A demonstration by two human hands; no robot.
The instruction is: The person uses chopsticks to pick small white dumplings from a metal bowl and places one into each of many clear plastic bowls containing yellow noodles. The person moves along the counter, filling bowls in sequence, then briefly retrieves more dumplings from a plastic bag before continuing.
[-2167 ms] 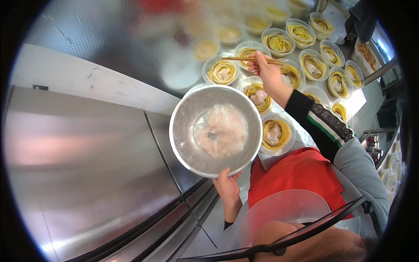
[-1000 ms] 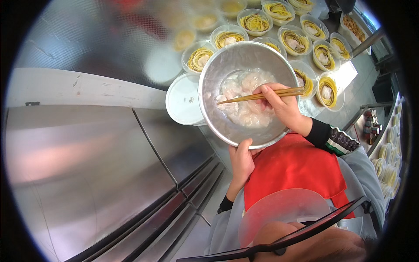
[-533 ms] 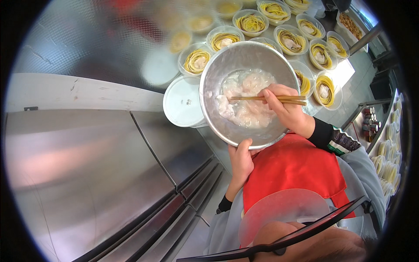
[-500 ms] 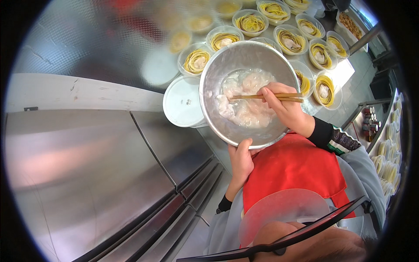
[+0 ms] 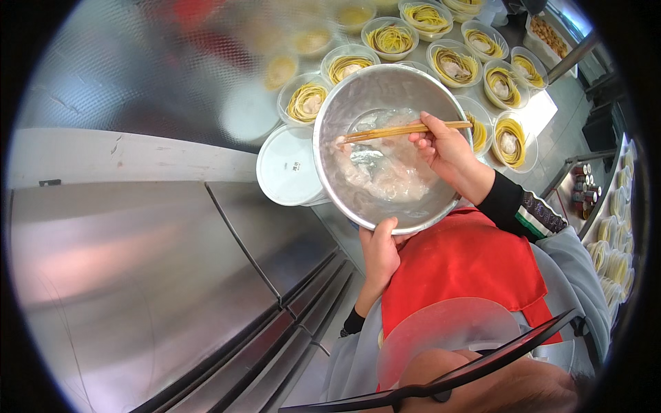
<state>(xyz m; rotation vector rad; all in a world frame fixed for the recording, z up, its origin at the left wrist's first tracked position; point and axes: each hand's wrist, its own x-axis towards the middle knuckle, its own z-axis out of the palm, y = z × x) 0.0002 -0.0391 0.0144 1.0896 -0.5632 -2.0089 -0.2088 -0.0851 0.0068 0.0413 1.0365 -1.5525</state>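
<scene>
My left hand (image 5: pixel 381 253) grips the near rim of a large steel mixing bowl (image 5: pixel 337 186), its thumb over the edge and its fingers hidden beneath. Pale, wet slices of raw meat (image 5: pixel 396 180) lie in the bowl with some clear liquid. Over the bowl's right side, my right hand (image 5: pixel 444 148) is closed around a pair of wooden chopsticks (image 5: pixel 396 131). Their tips reach the left inner wall, where they touch a pale piece of the meat.
Round clear tubs of yellow strands (image 5: pixel 390 39) crowd the counter behind and right of the bowl, several topped with pale meat. A white-lidded bucket (image 5: pixel 289 164) stands at its left. Steel cabinet fronts (image 5: pixel 124 275) fill the left. More tubs (image 5: pixel 613 248) line a far-right shelf.
My right hand has moved up slightly, and the chopstick tips have gone left and up to the bowl's wall. The meat has shifted, baring more liquid. My left hand keeps its hold.
</scene>
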